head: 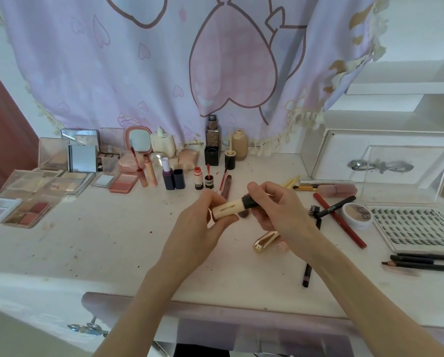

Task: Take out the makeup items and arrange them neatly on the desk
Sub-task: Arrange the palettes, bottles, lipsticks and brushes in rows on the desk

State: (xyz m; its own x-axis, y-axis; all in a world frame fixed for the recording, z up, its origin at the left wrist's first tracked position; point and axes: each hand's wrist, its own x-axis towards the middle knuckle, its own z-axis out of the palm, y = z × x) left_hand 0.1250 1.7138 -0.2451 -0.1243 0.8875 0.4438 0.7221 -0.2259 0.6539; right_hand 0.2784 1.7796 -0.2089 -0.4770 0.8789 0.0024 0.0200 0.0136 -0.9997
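Both hands hold one beige concealer tube [227, 208] above the middle of the white desk [112, 248]. My left hand [203, 228] grips its pale body. My right hand [275, 207] pinches its black cap [249, 201]. Opened palettes [48, 181] lie along the left side. Lip tints and small bottles [174, 176] stand in a row behind my hands. A gold lipstick [266, 240] lies under my right wrist.
A red pencil [339, 220], a black pen [335, 206] and a round pot [357, 215] lie to the right. Beside them sit a lash tray [416, 225], dark pencils [421, 262] and a clear box [406, 173]. A pink curtain [190, 60] hangs behind the desk.
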